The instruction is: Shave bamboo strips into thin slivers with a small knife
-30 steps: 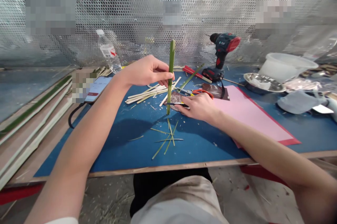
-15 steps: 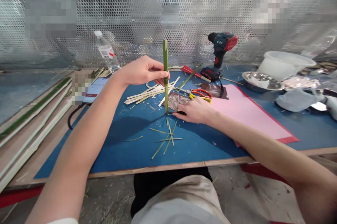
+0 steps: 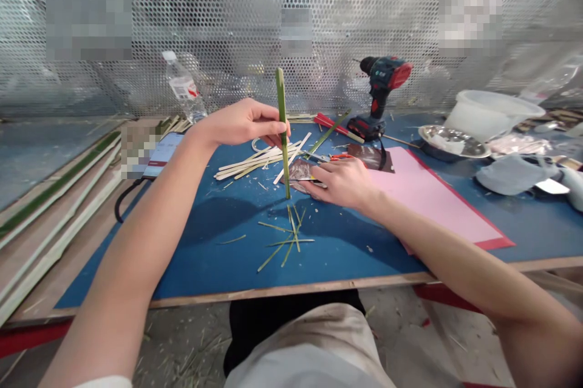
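Note:
My left hand (image 3: 248, 122) pinches a green bamboo strip (image 3: 281, 96) at about mid-height. The strip stands nearly upright, tilted slightly left at the top, its lower end at the blue mat (image 3: 200, 266). Just right of the strip, my right hand (image 3: 344, 183) is closed round a knife (image 3: 313, 180), most of which the fingers hide. Its visible part lies beside the strip, above a crumpled brown wrapper (image 3: 298, 170). Thin green bamboo slivers (image 3: 291, 241) lie crossed on the mat below both hands.
Pale bamboo strips (image 3: 246, 164) lie behind the left hand. Orange-handled scissors (image 3: 341, 157) are partly hidden by the right hand. Around them are a cordless drill (image 3: 380, 96), pink sheet (image 3: 423, 200), metal bowl (image 3: 450, 148), water bottle (image 3: 184, 87), phone (image 3: 164, 154) and long bamboo lengths (image 3: 64, 224).
My right hand has lifted the knife up and away from the strip's lower end. The strip's top has leaned slightly left, still in my left hand.

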`<state>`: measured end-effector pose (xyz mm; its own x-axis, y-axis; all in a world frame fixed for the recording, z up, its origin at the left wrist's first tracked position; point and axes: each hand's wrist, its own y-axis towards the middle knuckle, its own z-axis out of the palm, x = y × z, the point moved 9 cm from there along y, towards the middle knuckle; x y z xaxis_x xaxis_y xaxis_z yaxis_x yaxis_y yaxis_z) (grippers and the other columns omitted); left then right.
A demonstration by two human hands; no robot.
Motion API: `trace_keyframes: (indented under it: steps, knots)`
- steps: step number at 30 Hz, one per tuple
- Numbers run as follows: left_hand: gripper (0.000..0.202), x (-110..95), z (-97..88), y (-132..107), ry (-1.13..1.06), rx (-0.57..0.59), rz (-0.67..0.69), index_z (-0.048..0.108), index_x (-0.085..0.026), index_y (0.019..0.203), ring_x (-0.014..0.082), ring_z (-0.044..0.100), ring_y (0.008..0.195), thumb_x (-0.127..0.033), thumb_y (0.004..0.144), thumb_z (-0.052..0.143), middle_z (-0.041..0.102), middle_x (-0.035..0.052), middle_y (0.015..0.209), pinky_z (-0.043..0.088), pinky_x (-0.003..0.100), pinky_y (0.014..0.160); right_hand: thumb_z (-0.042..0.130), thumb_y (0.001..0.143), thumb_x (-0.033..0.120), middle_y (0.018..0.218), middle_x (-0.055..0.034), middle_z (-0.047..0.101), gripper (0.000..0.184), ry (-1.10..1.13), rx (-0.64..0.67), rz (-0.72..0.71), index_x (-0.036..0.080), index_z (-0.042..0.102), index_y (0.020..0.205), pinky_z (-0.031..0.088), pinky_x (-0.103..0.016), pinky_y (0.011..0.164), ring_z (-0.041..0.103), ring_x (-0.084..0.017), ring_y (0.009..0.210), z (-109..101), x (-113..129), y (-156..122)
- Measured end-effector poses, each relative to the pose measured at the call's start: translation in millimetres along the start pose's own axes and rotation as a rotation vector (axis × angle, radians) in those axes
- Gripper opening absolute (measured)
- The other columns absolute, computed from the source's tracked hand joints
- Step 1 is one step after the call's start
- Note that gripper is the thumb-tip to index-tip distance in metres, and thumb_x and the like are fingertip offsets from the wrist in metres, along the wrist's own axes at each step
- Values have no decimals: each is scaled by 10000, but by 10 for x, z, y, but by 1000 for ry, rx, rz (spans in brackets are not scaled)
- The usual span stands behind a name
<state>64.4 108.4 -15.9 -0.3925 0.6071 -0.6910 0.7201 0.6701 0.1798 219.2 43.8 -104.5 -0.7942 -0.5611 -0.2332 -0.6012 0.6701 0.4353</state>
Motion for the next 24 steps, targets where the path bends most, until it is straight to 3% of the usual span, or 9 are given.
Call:
trace_keyframes:
  steps: [3, 9, 15, 20, 24]
  knots:
    - [308, -27, 16, 7, -1, 9, 20, 786, -193, 1070, 177, 788, 916, -434, 965, 627, 806, 47, 966, 637, 262, 839, 290, 1075, 673, 840, -72, 775, 672, -12, 6, 36, 197, 746, 944, 194, -318, 641, 634, -166, 693, -25, 18, 32]
    - [312, -24, 29, 22, 15, 10, 33, 787, -189, 1084, 179, 792, 927, -431, 975, 623, 812, 47, 978, 640, 255, 839, 237, 1070, 683, 779, -76, 767, 695, -50, 143, 140, 220, 755, 1047, 185, -307, 618, 640, -189, 614, 79, -4, -1]
    - [313, 2, 12, 16, -4, 5, 7, 791, -190, 1070, 174, 793, 904, -440, 967, 634, 814, 40, 963, 639, 256, 832, 281, 1071, 632, 764, -111, 755, 659, -40, 311, -4, 206, 777, 985, 273, -314, 610, 652, -220, 628, 287, 169, -75]
    - [315, -75, 30, 19, 50, 15, 41, 785, -187, 1068, 171, 792, 898, -439, 980, 619, 818, 49, 962, 635, 248, 820, 285, 1082, 603, 793, -89, 757, 628, -2, 275, -117, 209, 765, 995, 241, -310, 611, 636, -192, 650, 296, 195, -85]
    - [318, -40, 10, 23, 31, -13, 19, 788, -177, 1044, 183, 796, 893, -445, 969, 635, 819, 57, 946, 640, 261, 808, 295, 1082, 620, 844, -69, 769, 618, 10, 94, -12, 206, 740, 970, 188, -317, 617, 622, -161, 656, 120, 80, -43]
